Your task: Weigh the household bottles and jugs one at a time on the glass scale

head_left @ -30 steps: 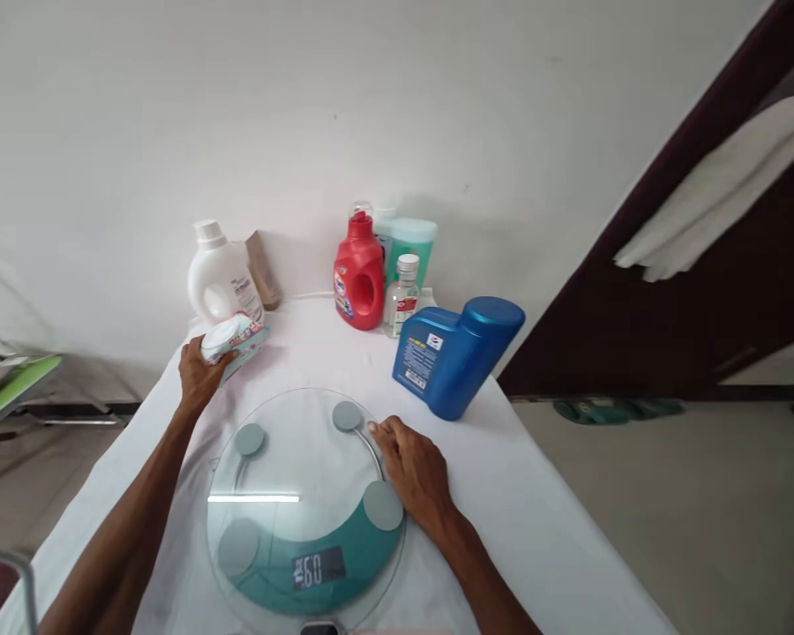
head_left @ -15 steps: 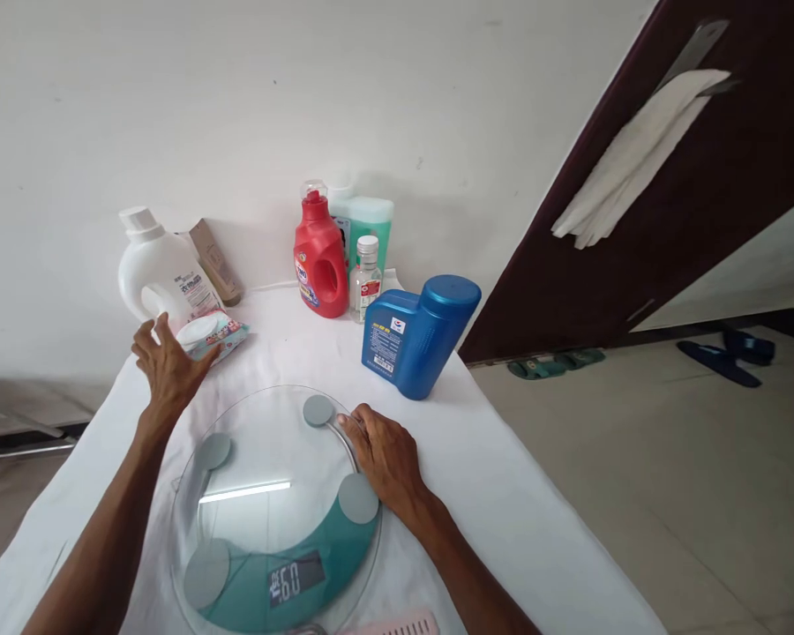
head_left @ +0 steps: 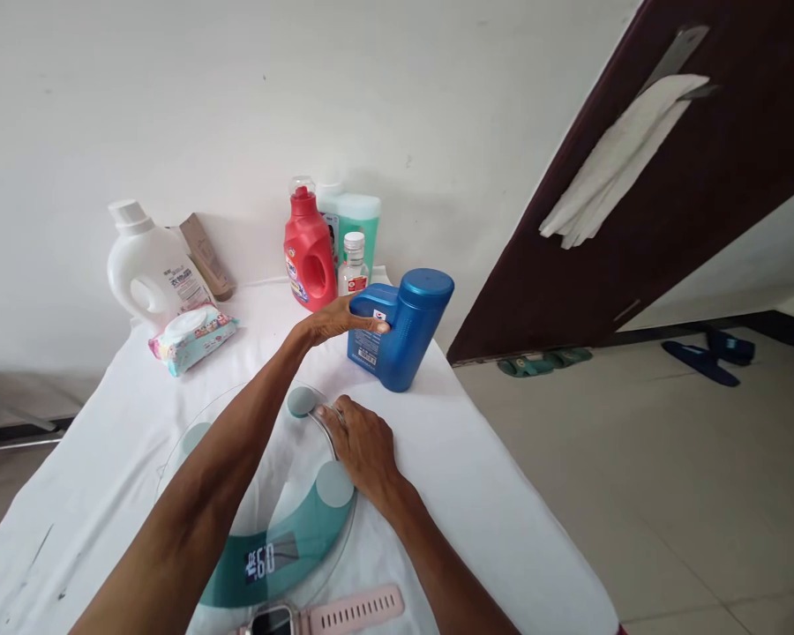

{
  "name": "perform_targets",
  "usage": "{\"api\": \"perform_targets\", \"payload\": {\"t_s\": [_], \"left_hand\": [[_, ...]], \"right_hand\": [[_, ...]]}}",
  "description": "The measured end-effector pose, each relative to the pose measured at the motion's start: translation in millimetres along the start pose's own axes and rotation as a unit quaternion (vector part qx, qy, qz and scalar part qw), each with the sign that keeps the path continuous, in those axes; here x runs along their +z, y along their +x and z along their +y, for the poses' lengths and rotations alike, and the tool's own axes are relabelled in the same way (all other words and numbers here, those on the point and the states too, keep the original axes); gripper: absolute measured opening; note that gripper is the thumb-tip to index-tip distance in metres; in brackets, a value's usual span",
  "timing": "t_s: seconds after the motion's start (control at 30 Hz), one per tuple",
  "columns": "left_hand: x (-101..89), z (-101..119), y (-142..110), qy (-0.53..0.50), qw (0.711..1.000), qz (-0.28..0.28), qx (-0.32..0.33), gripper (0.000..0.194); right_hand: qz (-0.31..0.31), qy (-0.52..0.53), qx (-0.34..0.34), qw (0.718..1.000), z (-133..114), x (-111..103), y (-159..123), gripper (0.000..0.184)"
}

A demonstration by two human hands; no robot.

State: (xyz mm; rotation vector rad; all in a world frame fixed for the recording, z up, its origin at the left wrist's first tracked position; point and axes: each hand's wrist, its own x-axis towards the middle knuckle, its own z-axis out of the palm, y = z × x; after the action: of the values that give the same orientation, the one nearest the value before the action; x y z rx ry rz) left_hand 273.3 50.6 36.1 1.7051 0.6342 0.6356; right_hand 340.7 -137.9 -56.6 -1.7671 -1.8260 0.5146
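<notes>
Left hand [head_left: 340, 319] has hopped from the wipes pack [head_left: 195, 339] over to the blue bottle [head_left: 407, 339], which is standing just past the far right rim of the glass scale [head_left: 304, 520]. It's closed on the handle side, thumb across the front, other fingers mostly hidden. Right hand [head_left: 365, 441] is loosely curled at the scale's right rim; can't tell if it's really gripping. Wipes are past the scale's far left, red bottle [head_left: 308, 251] well beyond it, pink-strapped watch [head_left: 354, 613] by its near edge.
</notes>
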Motion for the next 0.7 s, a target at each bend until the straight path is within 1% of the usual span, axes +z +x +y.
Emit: {"api": "perform_targets", "payload": {"t_s": [0.03, 0.07, 0.13, 0.2, 0.3, 0.37, 0.4, 0.47, 0.53, 0.6, 0.67, 0.7], "left_hand": [[0.8, -0.1, -0.1, -0.01, 1.0, -0.021, -0.019, 0.066], [2.8, 0.3, -2.4, -0.011, 0.999, -0.026, -0.031, 0.065], [11.5, 1.2, -10.9, -0.011, 1.0, 0.008, -0.02, 0.068], [26.2, 0.2, -20.3, -0.032, 0.998, 0.062, -0.003, 0.072], [50.9, -3.1, -28.2, -0.095, 0.981, 0.171, 0.012, 0.075], [60.9, -0.9, -30.1, -0.118, 0.967, 0.224, 0.026, 0.076], [62.5, 3.0, -31.6, -0.119, 0.962, 0.241, 0.038, 0.076], [58.9, 16.9, -39.7, -0.093, 0.957, 0.266, 0.07, 0.072], [48.7, 36.7, -57.7, -0.033, 0.949, 0.293, 0.108, 0.069], [35.9, 56.5, -86.2, 0.029, 0.933, 0.326, 0.15, 0.064], [23.9, 69.8, -122.4, 0.075, 0.911, 0.356, 0.195, 0.055], [19.1, 72.7, -141.9, 0.102, 0.905, 0.365, 0.195, 0.053]], "right_hand": [[-0.005, -0.002, 0.002, 1.0, -0.6, -0.6, 0.2, 0.035], [-0.009, -0.004, 0.004, 1.0, -1.3, -1.2, 0.3, 0.035], [-0.018, -0.01, 0.011, 1.0, -2.7, -2.5, 0.7, 0.036], [-0.02, -0.014, 0.018, 1.0, -4.1, -3.9, 0.9, 0.036], [-0.026, -0.017, 0.024, 0.999, -5.9, -6.1, 0.7, 0.036], [-0.032, -0.02, 0.025, 0.999, -6.5, -7.2, 0.3, 0.036], [-0.034, -0.023, 0.024, 0.999, -6.6, -7.5, 0.2, 0.036], [-0.033, -0.03, 0.022, 0.999, -6.0, -7.4, 0.0, 0.036], [-0.034, -0.035, 0.022, 0.999, -4.8, -6.5, 0.0, 0.036], [-0.034, -0.034, 0.025, 0.999, -3.3, -5.3, 0.3, 0.038], [-0.036, -0.027, 0.032, 0.998, -2.0, -4.1, 0.8, 0.041], [-0.037, -0.023, 0.037, 0.998, -1.4, -3.5, 1.2, 0.042]]}}
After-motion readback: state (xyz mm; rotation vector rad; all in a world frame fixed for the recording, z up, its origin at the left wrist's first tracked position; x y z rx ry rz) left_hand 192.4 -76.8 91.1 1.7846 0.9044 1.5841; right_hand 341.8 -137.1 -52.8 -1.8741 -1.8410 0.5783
